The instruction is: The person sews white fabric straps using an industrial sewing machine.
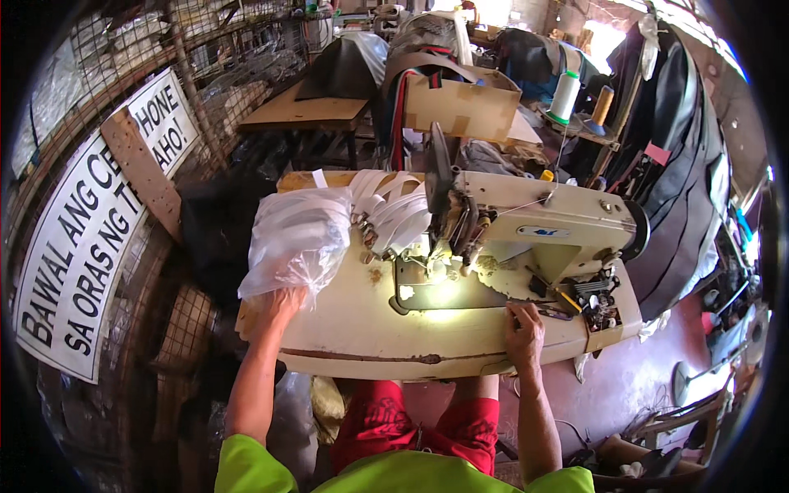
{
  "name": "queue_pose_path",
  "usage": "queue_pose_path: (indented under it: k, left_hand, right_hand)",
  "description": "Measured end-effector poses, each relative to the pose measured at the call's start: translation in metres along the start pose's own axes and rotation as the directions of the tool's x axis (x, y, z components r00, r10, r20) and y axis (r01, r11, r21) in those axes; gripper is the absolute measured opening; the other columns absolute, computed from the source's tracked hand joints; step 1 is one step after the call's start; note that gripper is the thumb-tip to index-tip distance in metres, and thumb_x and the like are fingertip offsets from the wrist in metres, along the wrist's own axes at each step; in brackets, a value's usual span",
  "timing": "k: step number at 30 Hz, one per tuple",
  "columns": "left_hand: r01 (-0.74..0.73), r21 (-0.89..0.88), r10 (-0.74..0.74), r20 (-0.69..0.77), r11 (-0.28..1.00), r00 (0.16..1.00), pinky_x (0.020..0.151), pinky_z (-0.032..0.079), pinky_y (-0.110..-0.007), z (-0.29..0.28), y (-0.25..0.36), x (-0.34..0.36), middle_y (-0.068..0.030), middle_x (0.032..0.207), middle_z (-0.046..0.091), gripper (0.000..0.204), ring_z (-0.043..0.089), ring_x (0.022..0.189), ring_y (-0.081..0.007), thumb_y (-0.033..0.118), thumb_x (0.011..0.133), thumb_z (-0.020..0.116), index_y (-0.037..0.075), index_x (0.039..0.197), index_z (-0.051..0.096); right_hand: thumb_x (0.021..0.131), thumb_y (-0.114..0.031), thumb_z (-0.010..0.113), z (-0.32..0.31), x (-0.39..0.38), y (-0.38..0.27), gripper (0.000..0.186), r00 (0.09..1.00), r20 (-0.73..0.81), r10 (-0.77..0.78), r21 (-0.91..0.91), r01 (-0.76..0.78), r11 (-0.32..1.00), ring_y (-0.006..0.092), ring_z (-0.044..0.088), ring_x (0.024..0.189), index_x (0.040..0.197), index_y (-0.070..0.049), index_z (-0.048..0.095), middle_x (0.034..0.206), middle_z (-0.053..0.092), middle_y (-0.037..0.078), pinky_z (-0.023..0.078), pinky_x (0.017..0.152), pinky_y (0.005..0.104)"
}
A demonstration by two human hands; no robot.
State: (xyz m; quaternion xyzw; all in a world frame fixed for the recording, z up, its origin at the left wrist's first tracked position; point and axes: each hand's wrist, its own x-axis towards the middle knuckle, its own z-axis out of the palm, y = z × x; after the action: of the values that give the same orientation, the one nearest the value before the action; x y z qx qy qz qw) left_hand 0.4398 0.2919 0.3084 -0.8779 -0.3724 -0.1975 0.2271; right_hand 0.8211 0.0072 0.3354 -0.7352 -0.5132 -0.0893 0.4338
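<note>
At the left end of the sewing machine table (345,341), a clear plastic bag (300,226) bulges with white material. My left hand (288,302) is at the bag's near, gathered end, its fingers hidden by the plastic. Beside the bag, loops of white strap (394,209) lie up against the head of the sewing machine (559,214). The machine's lamp lights the plate under the needle. My right hand (524,329) rests near the table's front edge, right of the lit plate, with its fingers curled closed; whether anything is in them is hidden.
Small tools (567,300) lie beneath the machine arm, right of my right hand. Behind the machine stand a cardboard box (460,107) and a white thread cone (564,97). Dark sheets (674,164) hang at right. A wire mesh rack with a lettered sign (82,255) lines the left.
</note>
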Motion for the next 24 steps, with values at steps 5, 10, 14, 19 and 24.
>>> queue_pose_path:
  k: [5, 10, 14, 19, 24]
  left_hand:
    - [0.041, 0.038, -0.039, -0.060, 0.998, 0.997, 0.091, 0.047, -0.044, -0.012, 0.011, 0.000, -0.0202, 0.116, 0.059, 0.041, 0.056, 0.108, -0.0372, 0.007, 0.082, 0.057, 0.004, 0.122, 0.057]
    - [0.123, 0.091, -0.116, -0.078, 0.988, 0.990, 0.089, 0.048, -0.044, -0.032, 0.010, -0.029, -0.0198, 0.114, 0.060, 0.039, 0.057, 0.107, -0.0359, 0.008, 0.081, 0.059, 0.005, 0.120, 0.058]
    - [0.266, 0.002, -0.264, 0.144, 0.964, 0.954, 0.087, 0.047, -0.045, -0.088, 0.030, -0.042, -0.0190, 0.110, 0.060, 0.038, 0.058, 0.104, -0.0347, 0.010, 0.080, 0.060, 0.004, 0.117, 0.060]
    - [0.195, -0.082, -0.199, -0.035, 0.977, 0.979, 0.084, 0.049, -0.039, -0.149, 0.072, -0.057, -0.0231, 0.116, 0.057, 0.047, 0.058, 0.103, -0.0323, 0.004, 0.081, 0.057, 0.000, 0.127, 0.053]
    - [0.150, -0.603, -0.254, -0.092, 0.784, 0.963, 0.083, 0.045, -0.042, -0.161, 0.152, -0.086, -0.0194, 0.110, 0.053, 0.040, 0.055, 0.097, -0.0328, 0.010, 0.079, 0.057, -0.002, 0.117, 0.053]
  right_hand:
    - [0.083, -0.006, 0.065, -0.006, -0.001, -0.003, 0.015, 1.000, -0.028, -0.011, -0.025, 0.011, 1.000, 0.0313, 0.062, 0.075, 0.097, -0.004, 0.069, 0.085, 0.061, 0.013, 0.050, 0.068, 0.0392]
    - [0.083, -0.007, 0.065, -0.005, -0.005, -0.004, 0.015, 1.000, 0.003, 0.022, 0.000, -0.022, 1.000, 0.0317, 0.061, 0.076, 0.098, -0.005, 0.069, 0.084, 0.061, 0.013, 0.049, 0.067, 0.0392]
    - [0.083, -0.003, 0.065, 0.000, -0.005, 0.008, 0.012, 0.999, 0.010, -0.048, -0.011, 0.049, 0.999, 0.0304, 0.062, 0.075, 0.095, -0.001, 0.068, 0.084, 0.062, 0.015, 0.050, 0.068, 0.0372]
    - [0.082, -0.002, 0.066, -0.001, -0.007, -0.014, 0.032, 0.997, 0.070, -0.020, -0.095, 0.026, 0.995, 0.0307, 0.061, 0.087, 0.115, -0.003, 0.065, 0.097, 0.063, 0.015, 0.052, 0.074, 0.0379]
    - [0.082, 0.001, 0.063, 0.025, -0.039, -0.156, 0.043, 0.697, 0.286, -0.657, 0.177, 0.636, 0.751, 0.0327, 0.058, 0.112, 0.124, -0.006, 0.060, 0.124, 0.058, 0.016, 0.045, 0.099, 0.0452]
